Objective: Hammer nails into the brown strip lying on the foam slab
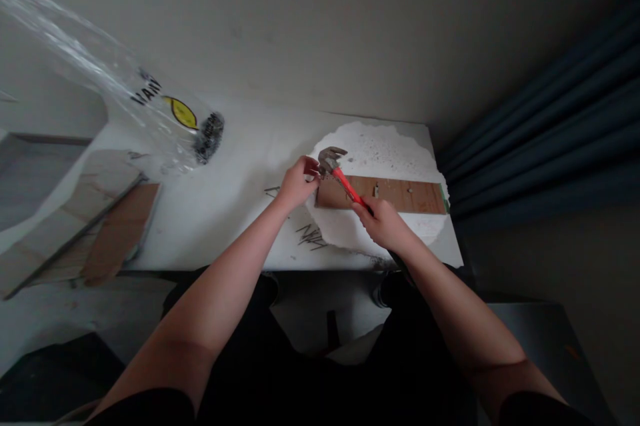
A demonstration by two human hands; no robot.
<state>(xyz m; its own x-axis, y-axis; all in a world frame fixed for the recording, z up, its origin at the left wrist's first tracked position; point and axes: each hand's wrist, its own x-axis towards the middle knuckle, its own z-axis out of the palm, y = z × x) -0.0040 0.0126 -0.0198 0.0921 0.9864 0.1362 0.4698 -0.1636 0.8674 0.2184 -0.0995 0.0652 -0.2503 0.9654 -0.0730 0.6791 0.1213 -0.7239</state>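
Note:
My right hand (384, 221) grips a claw hammer (349, 185) by its red handle. The metal head is over the left end of a brown wooden board (395, 194). Beside that head, my left hand (299, 181) has its thumb and fingers curled towards each other at the board's left end. Whatever is between its fingertips is too small to make out. A few small bits stand or lie on the board's surface. Beneath the board is a white, ragged-edged slab (387, 149). Several loose nails (311, 237) lie on the table near my left forearm.
A clear plastic bag (183, 113) with dark contents at its end lies at the back left of the white table (225, 213). Wooden boards (117, 233) rest at the left edge. A wall stands behind, and a dark curtain (550, 126) hangs on the right.

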